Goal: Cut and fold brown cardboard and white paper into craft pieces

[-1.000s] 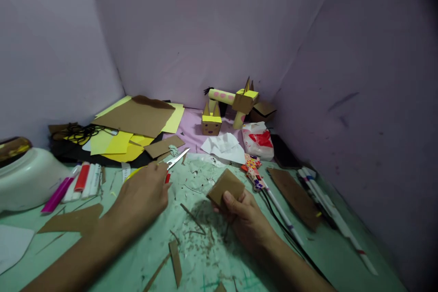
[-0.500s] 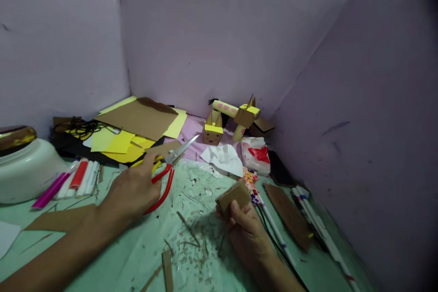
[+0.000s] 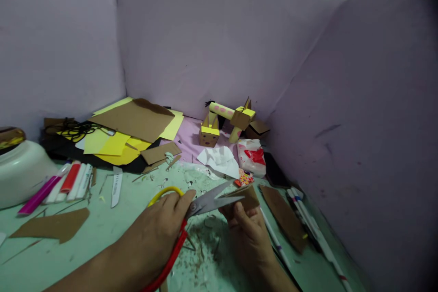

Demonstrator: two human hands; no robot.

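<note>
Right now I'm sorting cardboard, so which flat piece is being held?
The small piece in the right hand, at the open scissors. It alone is held; the other flat pieces lie in neither hand.

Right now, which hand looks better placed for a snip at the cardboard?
Probably the left hand: its grip is on the scissors, which are spread open toward the cardboard piece. The right hand is holding that piece, so it seems better placed to steady it.

Red and yellow scissor handles (image 3: 177,250), brown cardboard (image 3: 251,197), pink-spotted yellow tube (image 3: 221,110), green tabletop (image 3: 102,226)
</note>
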